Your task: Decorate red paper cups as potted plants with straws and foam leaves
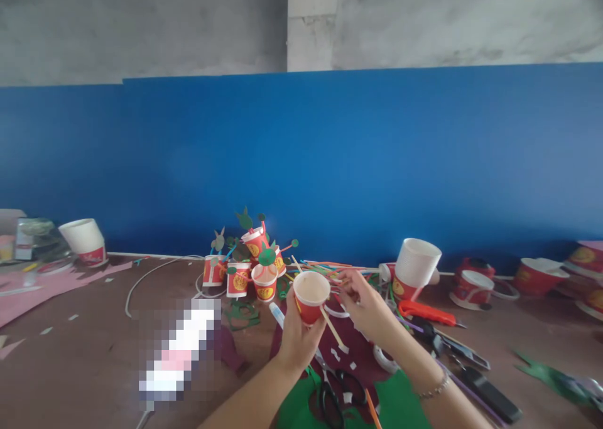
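My left hand [300,338] is wrapped round a red-and-white paper cup [310,309], its open mouth tilted towards me. A pale thin stick [333,330] slants out from the cup's lower right side; whether it pierces the cup or passes behind it, I cannot tell. To the right of the cup, my right hand [362,303] has its fingertips pinched over a pile of coloured straws [325,266]. What is between those fingertips is too small to make out. Close to the left stand several decorated paper cups [264,283] with green leaf-shaped pieces on straws.
Black-handled scissors [330,388] lie on green paper [400,404] in front of me. To the right are a stack of cups [417,262], an orange-handled tool [428,312] and a black utility knife [490,391]. Another cup stack [85,244] stands left. A blue panel [330,165] rises behind the table.
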`<state>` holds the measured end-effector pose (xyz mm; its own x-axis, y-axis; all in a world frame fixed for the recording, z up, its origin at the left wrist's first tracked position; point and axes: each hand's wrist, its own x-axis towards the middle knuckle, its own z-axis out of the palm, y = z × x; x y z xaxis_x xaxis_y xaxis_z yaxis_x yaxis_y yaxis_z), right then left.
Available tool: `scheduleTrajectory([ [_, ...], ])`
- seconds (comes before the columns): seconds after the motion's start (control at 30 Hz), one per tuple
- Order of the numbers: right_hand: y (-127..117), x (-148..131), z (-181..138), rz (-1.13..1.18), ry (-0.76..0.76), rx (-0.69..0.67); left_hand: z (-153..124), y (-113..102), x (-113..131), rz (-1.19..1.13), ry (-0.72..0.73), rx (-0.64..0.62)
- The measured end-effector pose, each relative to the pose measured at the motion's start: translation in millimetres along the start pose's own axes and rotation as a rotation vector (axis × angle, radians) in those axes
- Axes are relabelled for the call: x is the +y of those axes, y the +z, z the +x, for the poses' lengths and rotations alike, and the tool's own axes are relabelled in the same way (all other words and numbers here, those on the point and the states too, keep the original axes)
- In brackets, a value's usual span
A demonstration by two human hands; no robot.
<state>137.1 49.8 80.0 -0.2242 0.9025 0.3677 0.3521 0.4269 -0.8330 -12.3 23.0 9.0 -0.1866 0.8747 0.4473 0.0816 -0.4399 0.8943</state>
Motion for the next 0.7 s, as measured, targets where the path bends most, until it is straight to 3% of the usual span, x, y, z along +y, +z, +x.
scheduleTrajectory([
  [0.13,-2,-34,-17,-0.285,-0.179,-0.298,1,0,3,-0.108,-0.023,-0.032],
  [0.3,17,-53,-32,-0.650,-0.313,-0.309,1,0,9,-0.201,-0.002,-0.084],
  [0.43,28,-50,-41,-0.781,-0.332,-0.245,0,1,13,-0.247,-0.051,-0.124],
  [0.6,36,-58,-54,-1.000,-0.248,-0.492,0,3,10,-0.299,-0.141,-0.152],
  [0.7,40,-66,-61,-1.067,-0.188,-0.564,-1,2,7,-0.259,-0.161,-0.149],
])
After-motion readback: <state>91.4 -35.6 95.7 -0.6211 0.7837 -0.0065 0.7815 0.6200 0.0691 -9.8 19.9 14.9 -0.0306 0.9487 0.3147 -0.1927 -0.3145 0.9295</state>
